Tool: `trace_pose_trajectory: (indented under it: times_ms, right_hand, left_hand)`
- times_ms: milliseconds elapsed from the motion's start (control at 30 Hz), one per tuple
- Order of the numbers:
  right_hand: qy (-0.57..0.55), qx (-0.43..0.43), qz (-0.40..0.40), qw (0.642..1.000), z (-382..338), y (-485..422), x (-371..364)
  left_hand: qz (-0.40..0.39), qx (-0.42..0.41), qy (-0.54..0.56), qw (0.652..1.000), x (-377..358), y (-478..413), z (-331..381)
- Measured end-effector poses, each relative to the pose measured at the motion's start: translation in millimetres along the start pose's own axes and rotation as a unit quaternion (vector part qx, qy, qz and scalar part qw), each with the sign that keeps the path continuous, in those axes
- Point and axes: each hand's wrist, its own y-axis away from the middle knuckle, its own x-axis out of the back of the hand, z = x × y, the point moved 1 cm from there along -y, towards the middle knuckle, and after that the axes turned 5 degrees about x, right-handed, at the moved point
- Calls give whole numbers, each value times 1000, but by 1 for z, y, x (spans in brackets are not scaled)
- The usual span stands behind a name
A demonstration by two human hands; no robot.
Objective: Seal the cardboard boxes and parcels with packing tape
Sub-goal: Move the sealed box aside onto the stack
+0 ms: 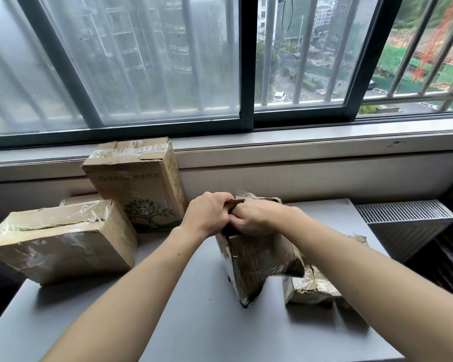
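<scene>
Head view: two bare forearms are reaching forward over a grey table (pixel 194 322) below a barred window (pixel 298 61).
Centre stage: a crumpled, tape-wrapped cardboard parcel (pixel 259 262) is standing on end just right of the table's middle, leaning a little.
Left grip: the left hand (pixel 209 212) is curling its fingers over the parcel's top flap and clutching it.
Right grip: the right hand (pixel 256 218) is pressing up against the left, fingers bent and pinching that same top edge.
Far left corner: a tall tree-print box (pixel 141 186) is standing against the wall.
Left edge: a taped box (pixel 60 241) is lying on its side in front of it.
Right edge: a small parcel (pixel 309 288) is lying just beside the upright one, partly under the right forearm.
Beyond the right edge: a radiator (pixel 403 212) is sitting by the wall.
</scene>
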Motion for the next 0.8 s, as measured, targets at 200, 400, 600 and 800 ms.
trace_pose_trajectory:
  times_ms: [200, 400, 600, 800]
  right_hand:
    - [-41, 54, 275, 959, 16, -7, 17]
    - [20, -218, 262, 940, 30, -19, -9]
    - [-130, -305, 178, 927, 22, -30, -23]
    - [-2, -280, 256, 925, 12, -48, -59]
  left_hand:
    - [-23, 92, 38, 995, -1, 0, -27]
    - [-9, 128, 62, 990, -3, 4, -30]
    - [-56, 147, 73, 985, -10, 6, -28]
    - [62, 52, 52, 995, -18, 15, -35]
